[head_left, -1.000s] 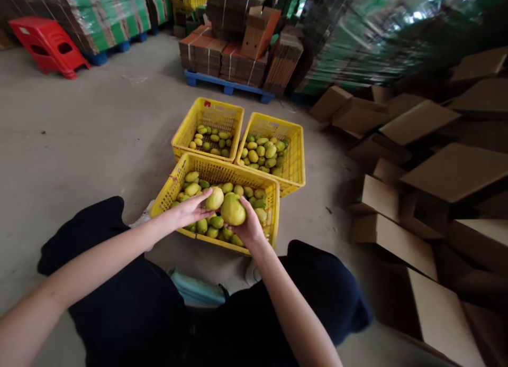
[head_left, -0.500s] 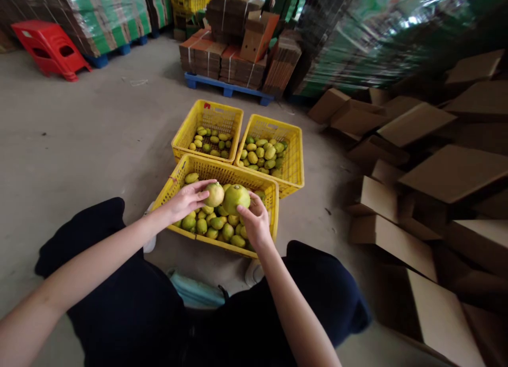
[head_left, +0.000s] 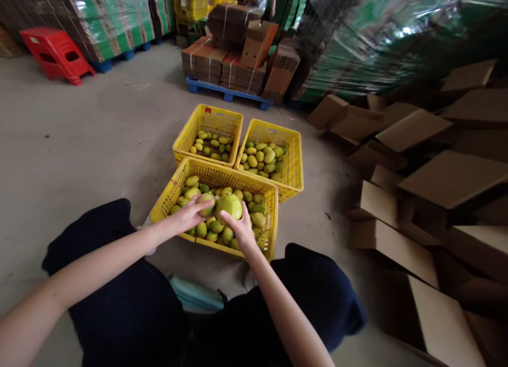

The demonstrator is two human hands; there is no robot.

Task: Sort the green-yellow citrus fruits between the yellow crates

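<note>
Over the nearest yellow crate, my left hand grips a yellow-green lemon. My right hand is closed round a larger green-yellow lemon, just to the right of the first. The two fruits are side by side, very close together; whether they touch I cannot tell. Below my hands, many loose lemons in yellow and green fill the bottom of the near crate. My fingers partly cover both held fruits.
Behind stand a left yellow crate and a right yellow crate, both with lemons. Open cardboard boxes are heaped at right. Further back are a blue pallet with flattened cartons and a red stool.
Both hands have moved slightly down and toward the left with their lemons, lower over the near crate. The fruits have turned a little in the fingers.
</note>
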